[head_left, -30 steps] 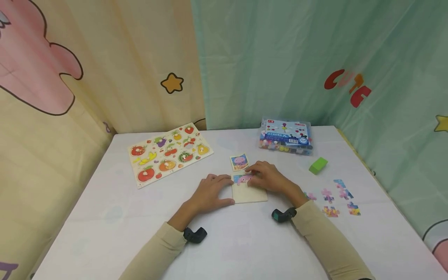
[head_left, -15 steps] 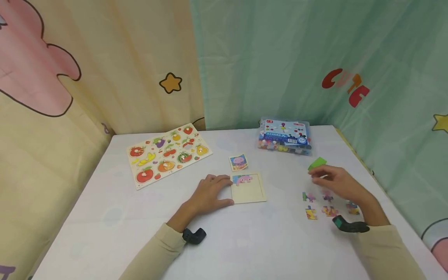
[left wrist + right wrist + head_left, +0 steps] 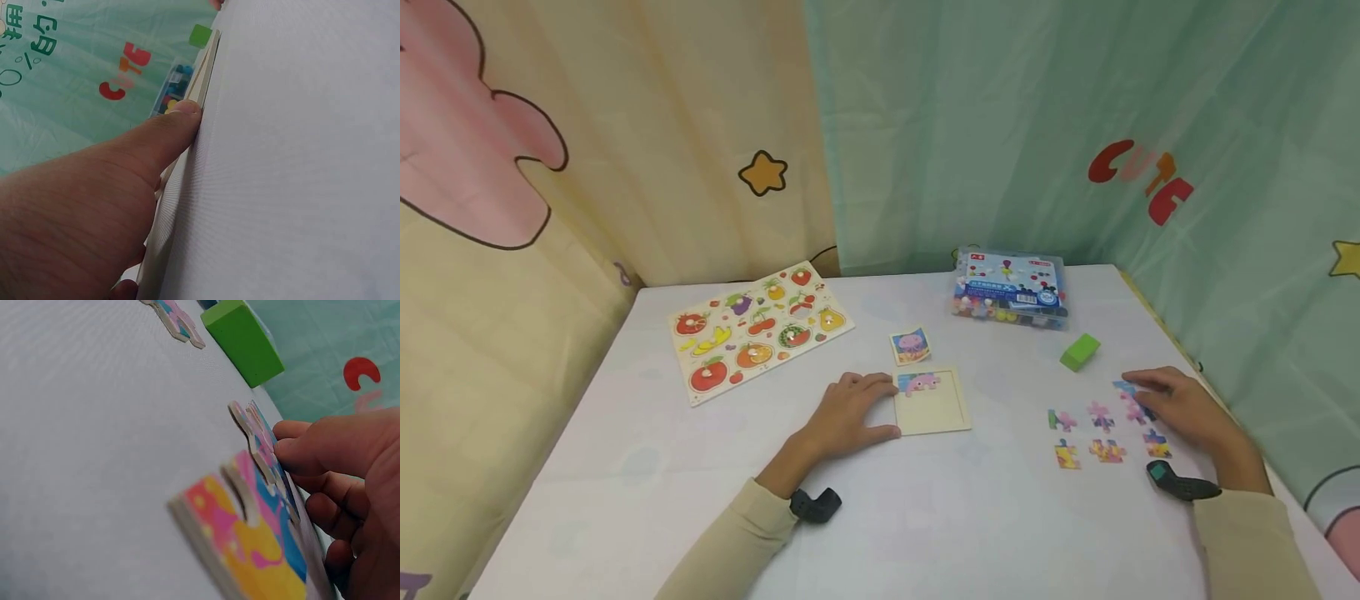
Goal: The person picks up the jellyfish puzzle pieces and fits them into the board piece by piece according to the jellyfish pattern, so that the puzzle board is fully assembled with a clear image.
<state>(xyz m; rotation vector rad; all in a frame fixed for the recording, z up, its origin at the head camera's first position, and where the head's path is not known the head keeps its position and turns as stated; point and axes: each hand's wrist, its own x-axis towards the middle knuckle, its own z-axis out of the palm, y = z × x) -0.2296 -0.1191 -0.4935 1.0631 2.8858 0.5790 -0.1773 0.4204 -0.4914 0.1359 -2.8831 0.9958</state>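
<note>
A small wooden jigsaw tray (image 3: 931, 419) lies mid-table, with joined pink-and-blue pieces (image 3: 919, 383) along its upper left. My left hand (image 3: 842, 421) rests at the tray's left edge, thumb and fingers spread; in the left wrist view the thumb (image 3: 169, 134) presses on that edge. Over at the right, my right hand (image 3: 1187, 412) reaches onto the upper-right loose jigsaw pieces (image 3: 1129, 403). Its thumb and fingertips touch a blue-and-pink piece (image 3: 259, 434) in the right wrist view; whether they pinch it I cannot tell.
Several other loose pieces (image 3: 1107, 451) lie left of and below the right hand. Behind them is a green block (image 3: 1080, 352). An octopus picture card (image 3: 911, 346) sits beyond the tray, a fruit peg board (image 3: 760, 332) far left, and a clear plastic box (image 3: 1011, 290) at the back.
My right hand has left the tray, passed by the green block and come down at the upper-right loose pieces. The left hand has stayed at the tray's edge.
</note>
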